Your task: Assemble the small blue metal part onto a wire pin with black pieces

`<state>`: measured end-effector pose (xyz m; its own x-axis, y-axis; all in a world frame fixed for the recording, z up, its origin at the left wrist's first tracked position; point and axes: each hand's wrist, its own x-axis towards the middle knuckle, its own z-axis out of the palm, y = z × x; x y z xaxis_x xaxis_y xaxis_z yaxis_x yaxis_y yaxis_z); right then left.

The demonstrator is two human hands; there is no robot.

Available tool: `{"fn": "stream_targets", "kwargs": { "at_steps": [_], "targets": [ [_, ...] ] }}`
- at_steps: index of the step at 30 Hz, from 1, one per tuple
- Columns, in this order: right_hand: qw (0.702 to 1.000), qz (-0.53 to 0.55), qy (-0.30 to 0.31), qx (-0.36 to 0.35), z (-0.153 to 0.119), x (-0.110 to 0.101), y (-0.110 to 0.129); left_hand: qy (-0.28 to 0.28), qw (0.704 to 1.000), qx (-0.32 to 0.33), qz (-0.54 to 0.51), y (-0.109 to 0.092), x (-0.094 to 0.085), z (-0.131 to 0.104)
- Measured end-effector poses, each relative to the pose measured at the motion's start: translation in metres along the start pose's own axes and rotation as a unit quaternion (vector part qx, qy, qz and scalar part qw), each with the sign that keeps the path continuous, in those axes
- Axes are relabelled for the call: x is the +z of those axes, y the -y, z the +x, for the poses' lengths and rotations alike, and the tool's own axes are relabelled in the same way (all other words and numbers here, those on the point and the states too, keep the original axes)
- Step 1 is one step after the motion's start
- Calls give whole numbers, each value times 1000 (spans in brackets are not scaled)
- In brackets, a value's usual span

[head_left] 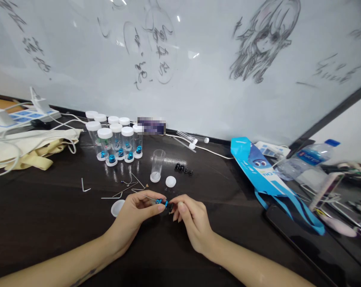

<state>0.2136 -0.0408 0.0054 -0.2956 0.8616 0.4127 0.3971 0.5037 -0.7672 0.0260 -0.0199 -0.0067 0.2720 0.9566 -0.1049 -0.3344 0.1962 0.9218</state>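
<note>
Between the thumb and fingers of my left hand [140, 211] is a small shiny blue metal part [159, 201]. A thin metal rod runs back from it to the left. My right hand [191, 215] pinches a small black piece [170, 206] at the part's right end, and the fingers hide some of it. Just beyond the hands stand an uncapped clear tube [158, 159] and a loose white cap [170, 181]. Several small black pieces [183, 169] lie to the right of the tube. A white round lid [117, 208] rests beside my left wrist.
At the back left stand several white-capped tubes [111, 147] with blue parts inside. Thin metal rods [128, 189] and a hex key [83, 185] lie left of centre. A blue bag [255, 167], a water bottle [312, 155] and a dark tablet-like slab [300, 239] occupy the right.
</note>
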Motion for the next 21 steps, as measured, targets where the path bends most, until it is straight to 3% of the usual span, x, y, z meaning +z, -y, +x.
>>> {"fn": "stream_targets", "kwargs": {
  "at_steps": [6, 14, 21],
  "targets": [
    [1000, -2, -2, 8, 0, 0, -1, 1, 1000, -3, 0, 0, -1, 0],
    [996, -55, 62, 35, 3, 1, -1, -4, 1000, 0, 9, -1, 0, 1],
    [998, -35, 40, 17, 5, 2, 3, -9, 1000, -6, -8, -3, 2, 0]
  ]
}}
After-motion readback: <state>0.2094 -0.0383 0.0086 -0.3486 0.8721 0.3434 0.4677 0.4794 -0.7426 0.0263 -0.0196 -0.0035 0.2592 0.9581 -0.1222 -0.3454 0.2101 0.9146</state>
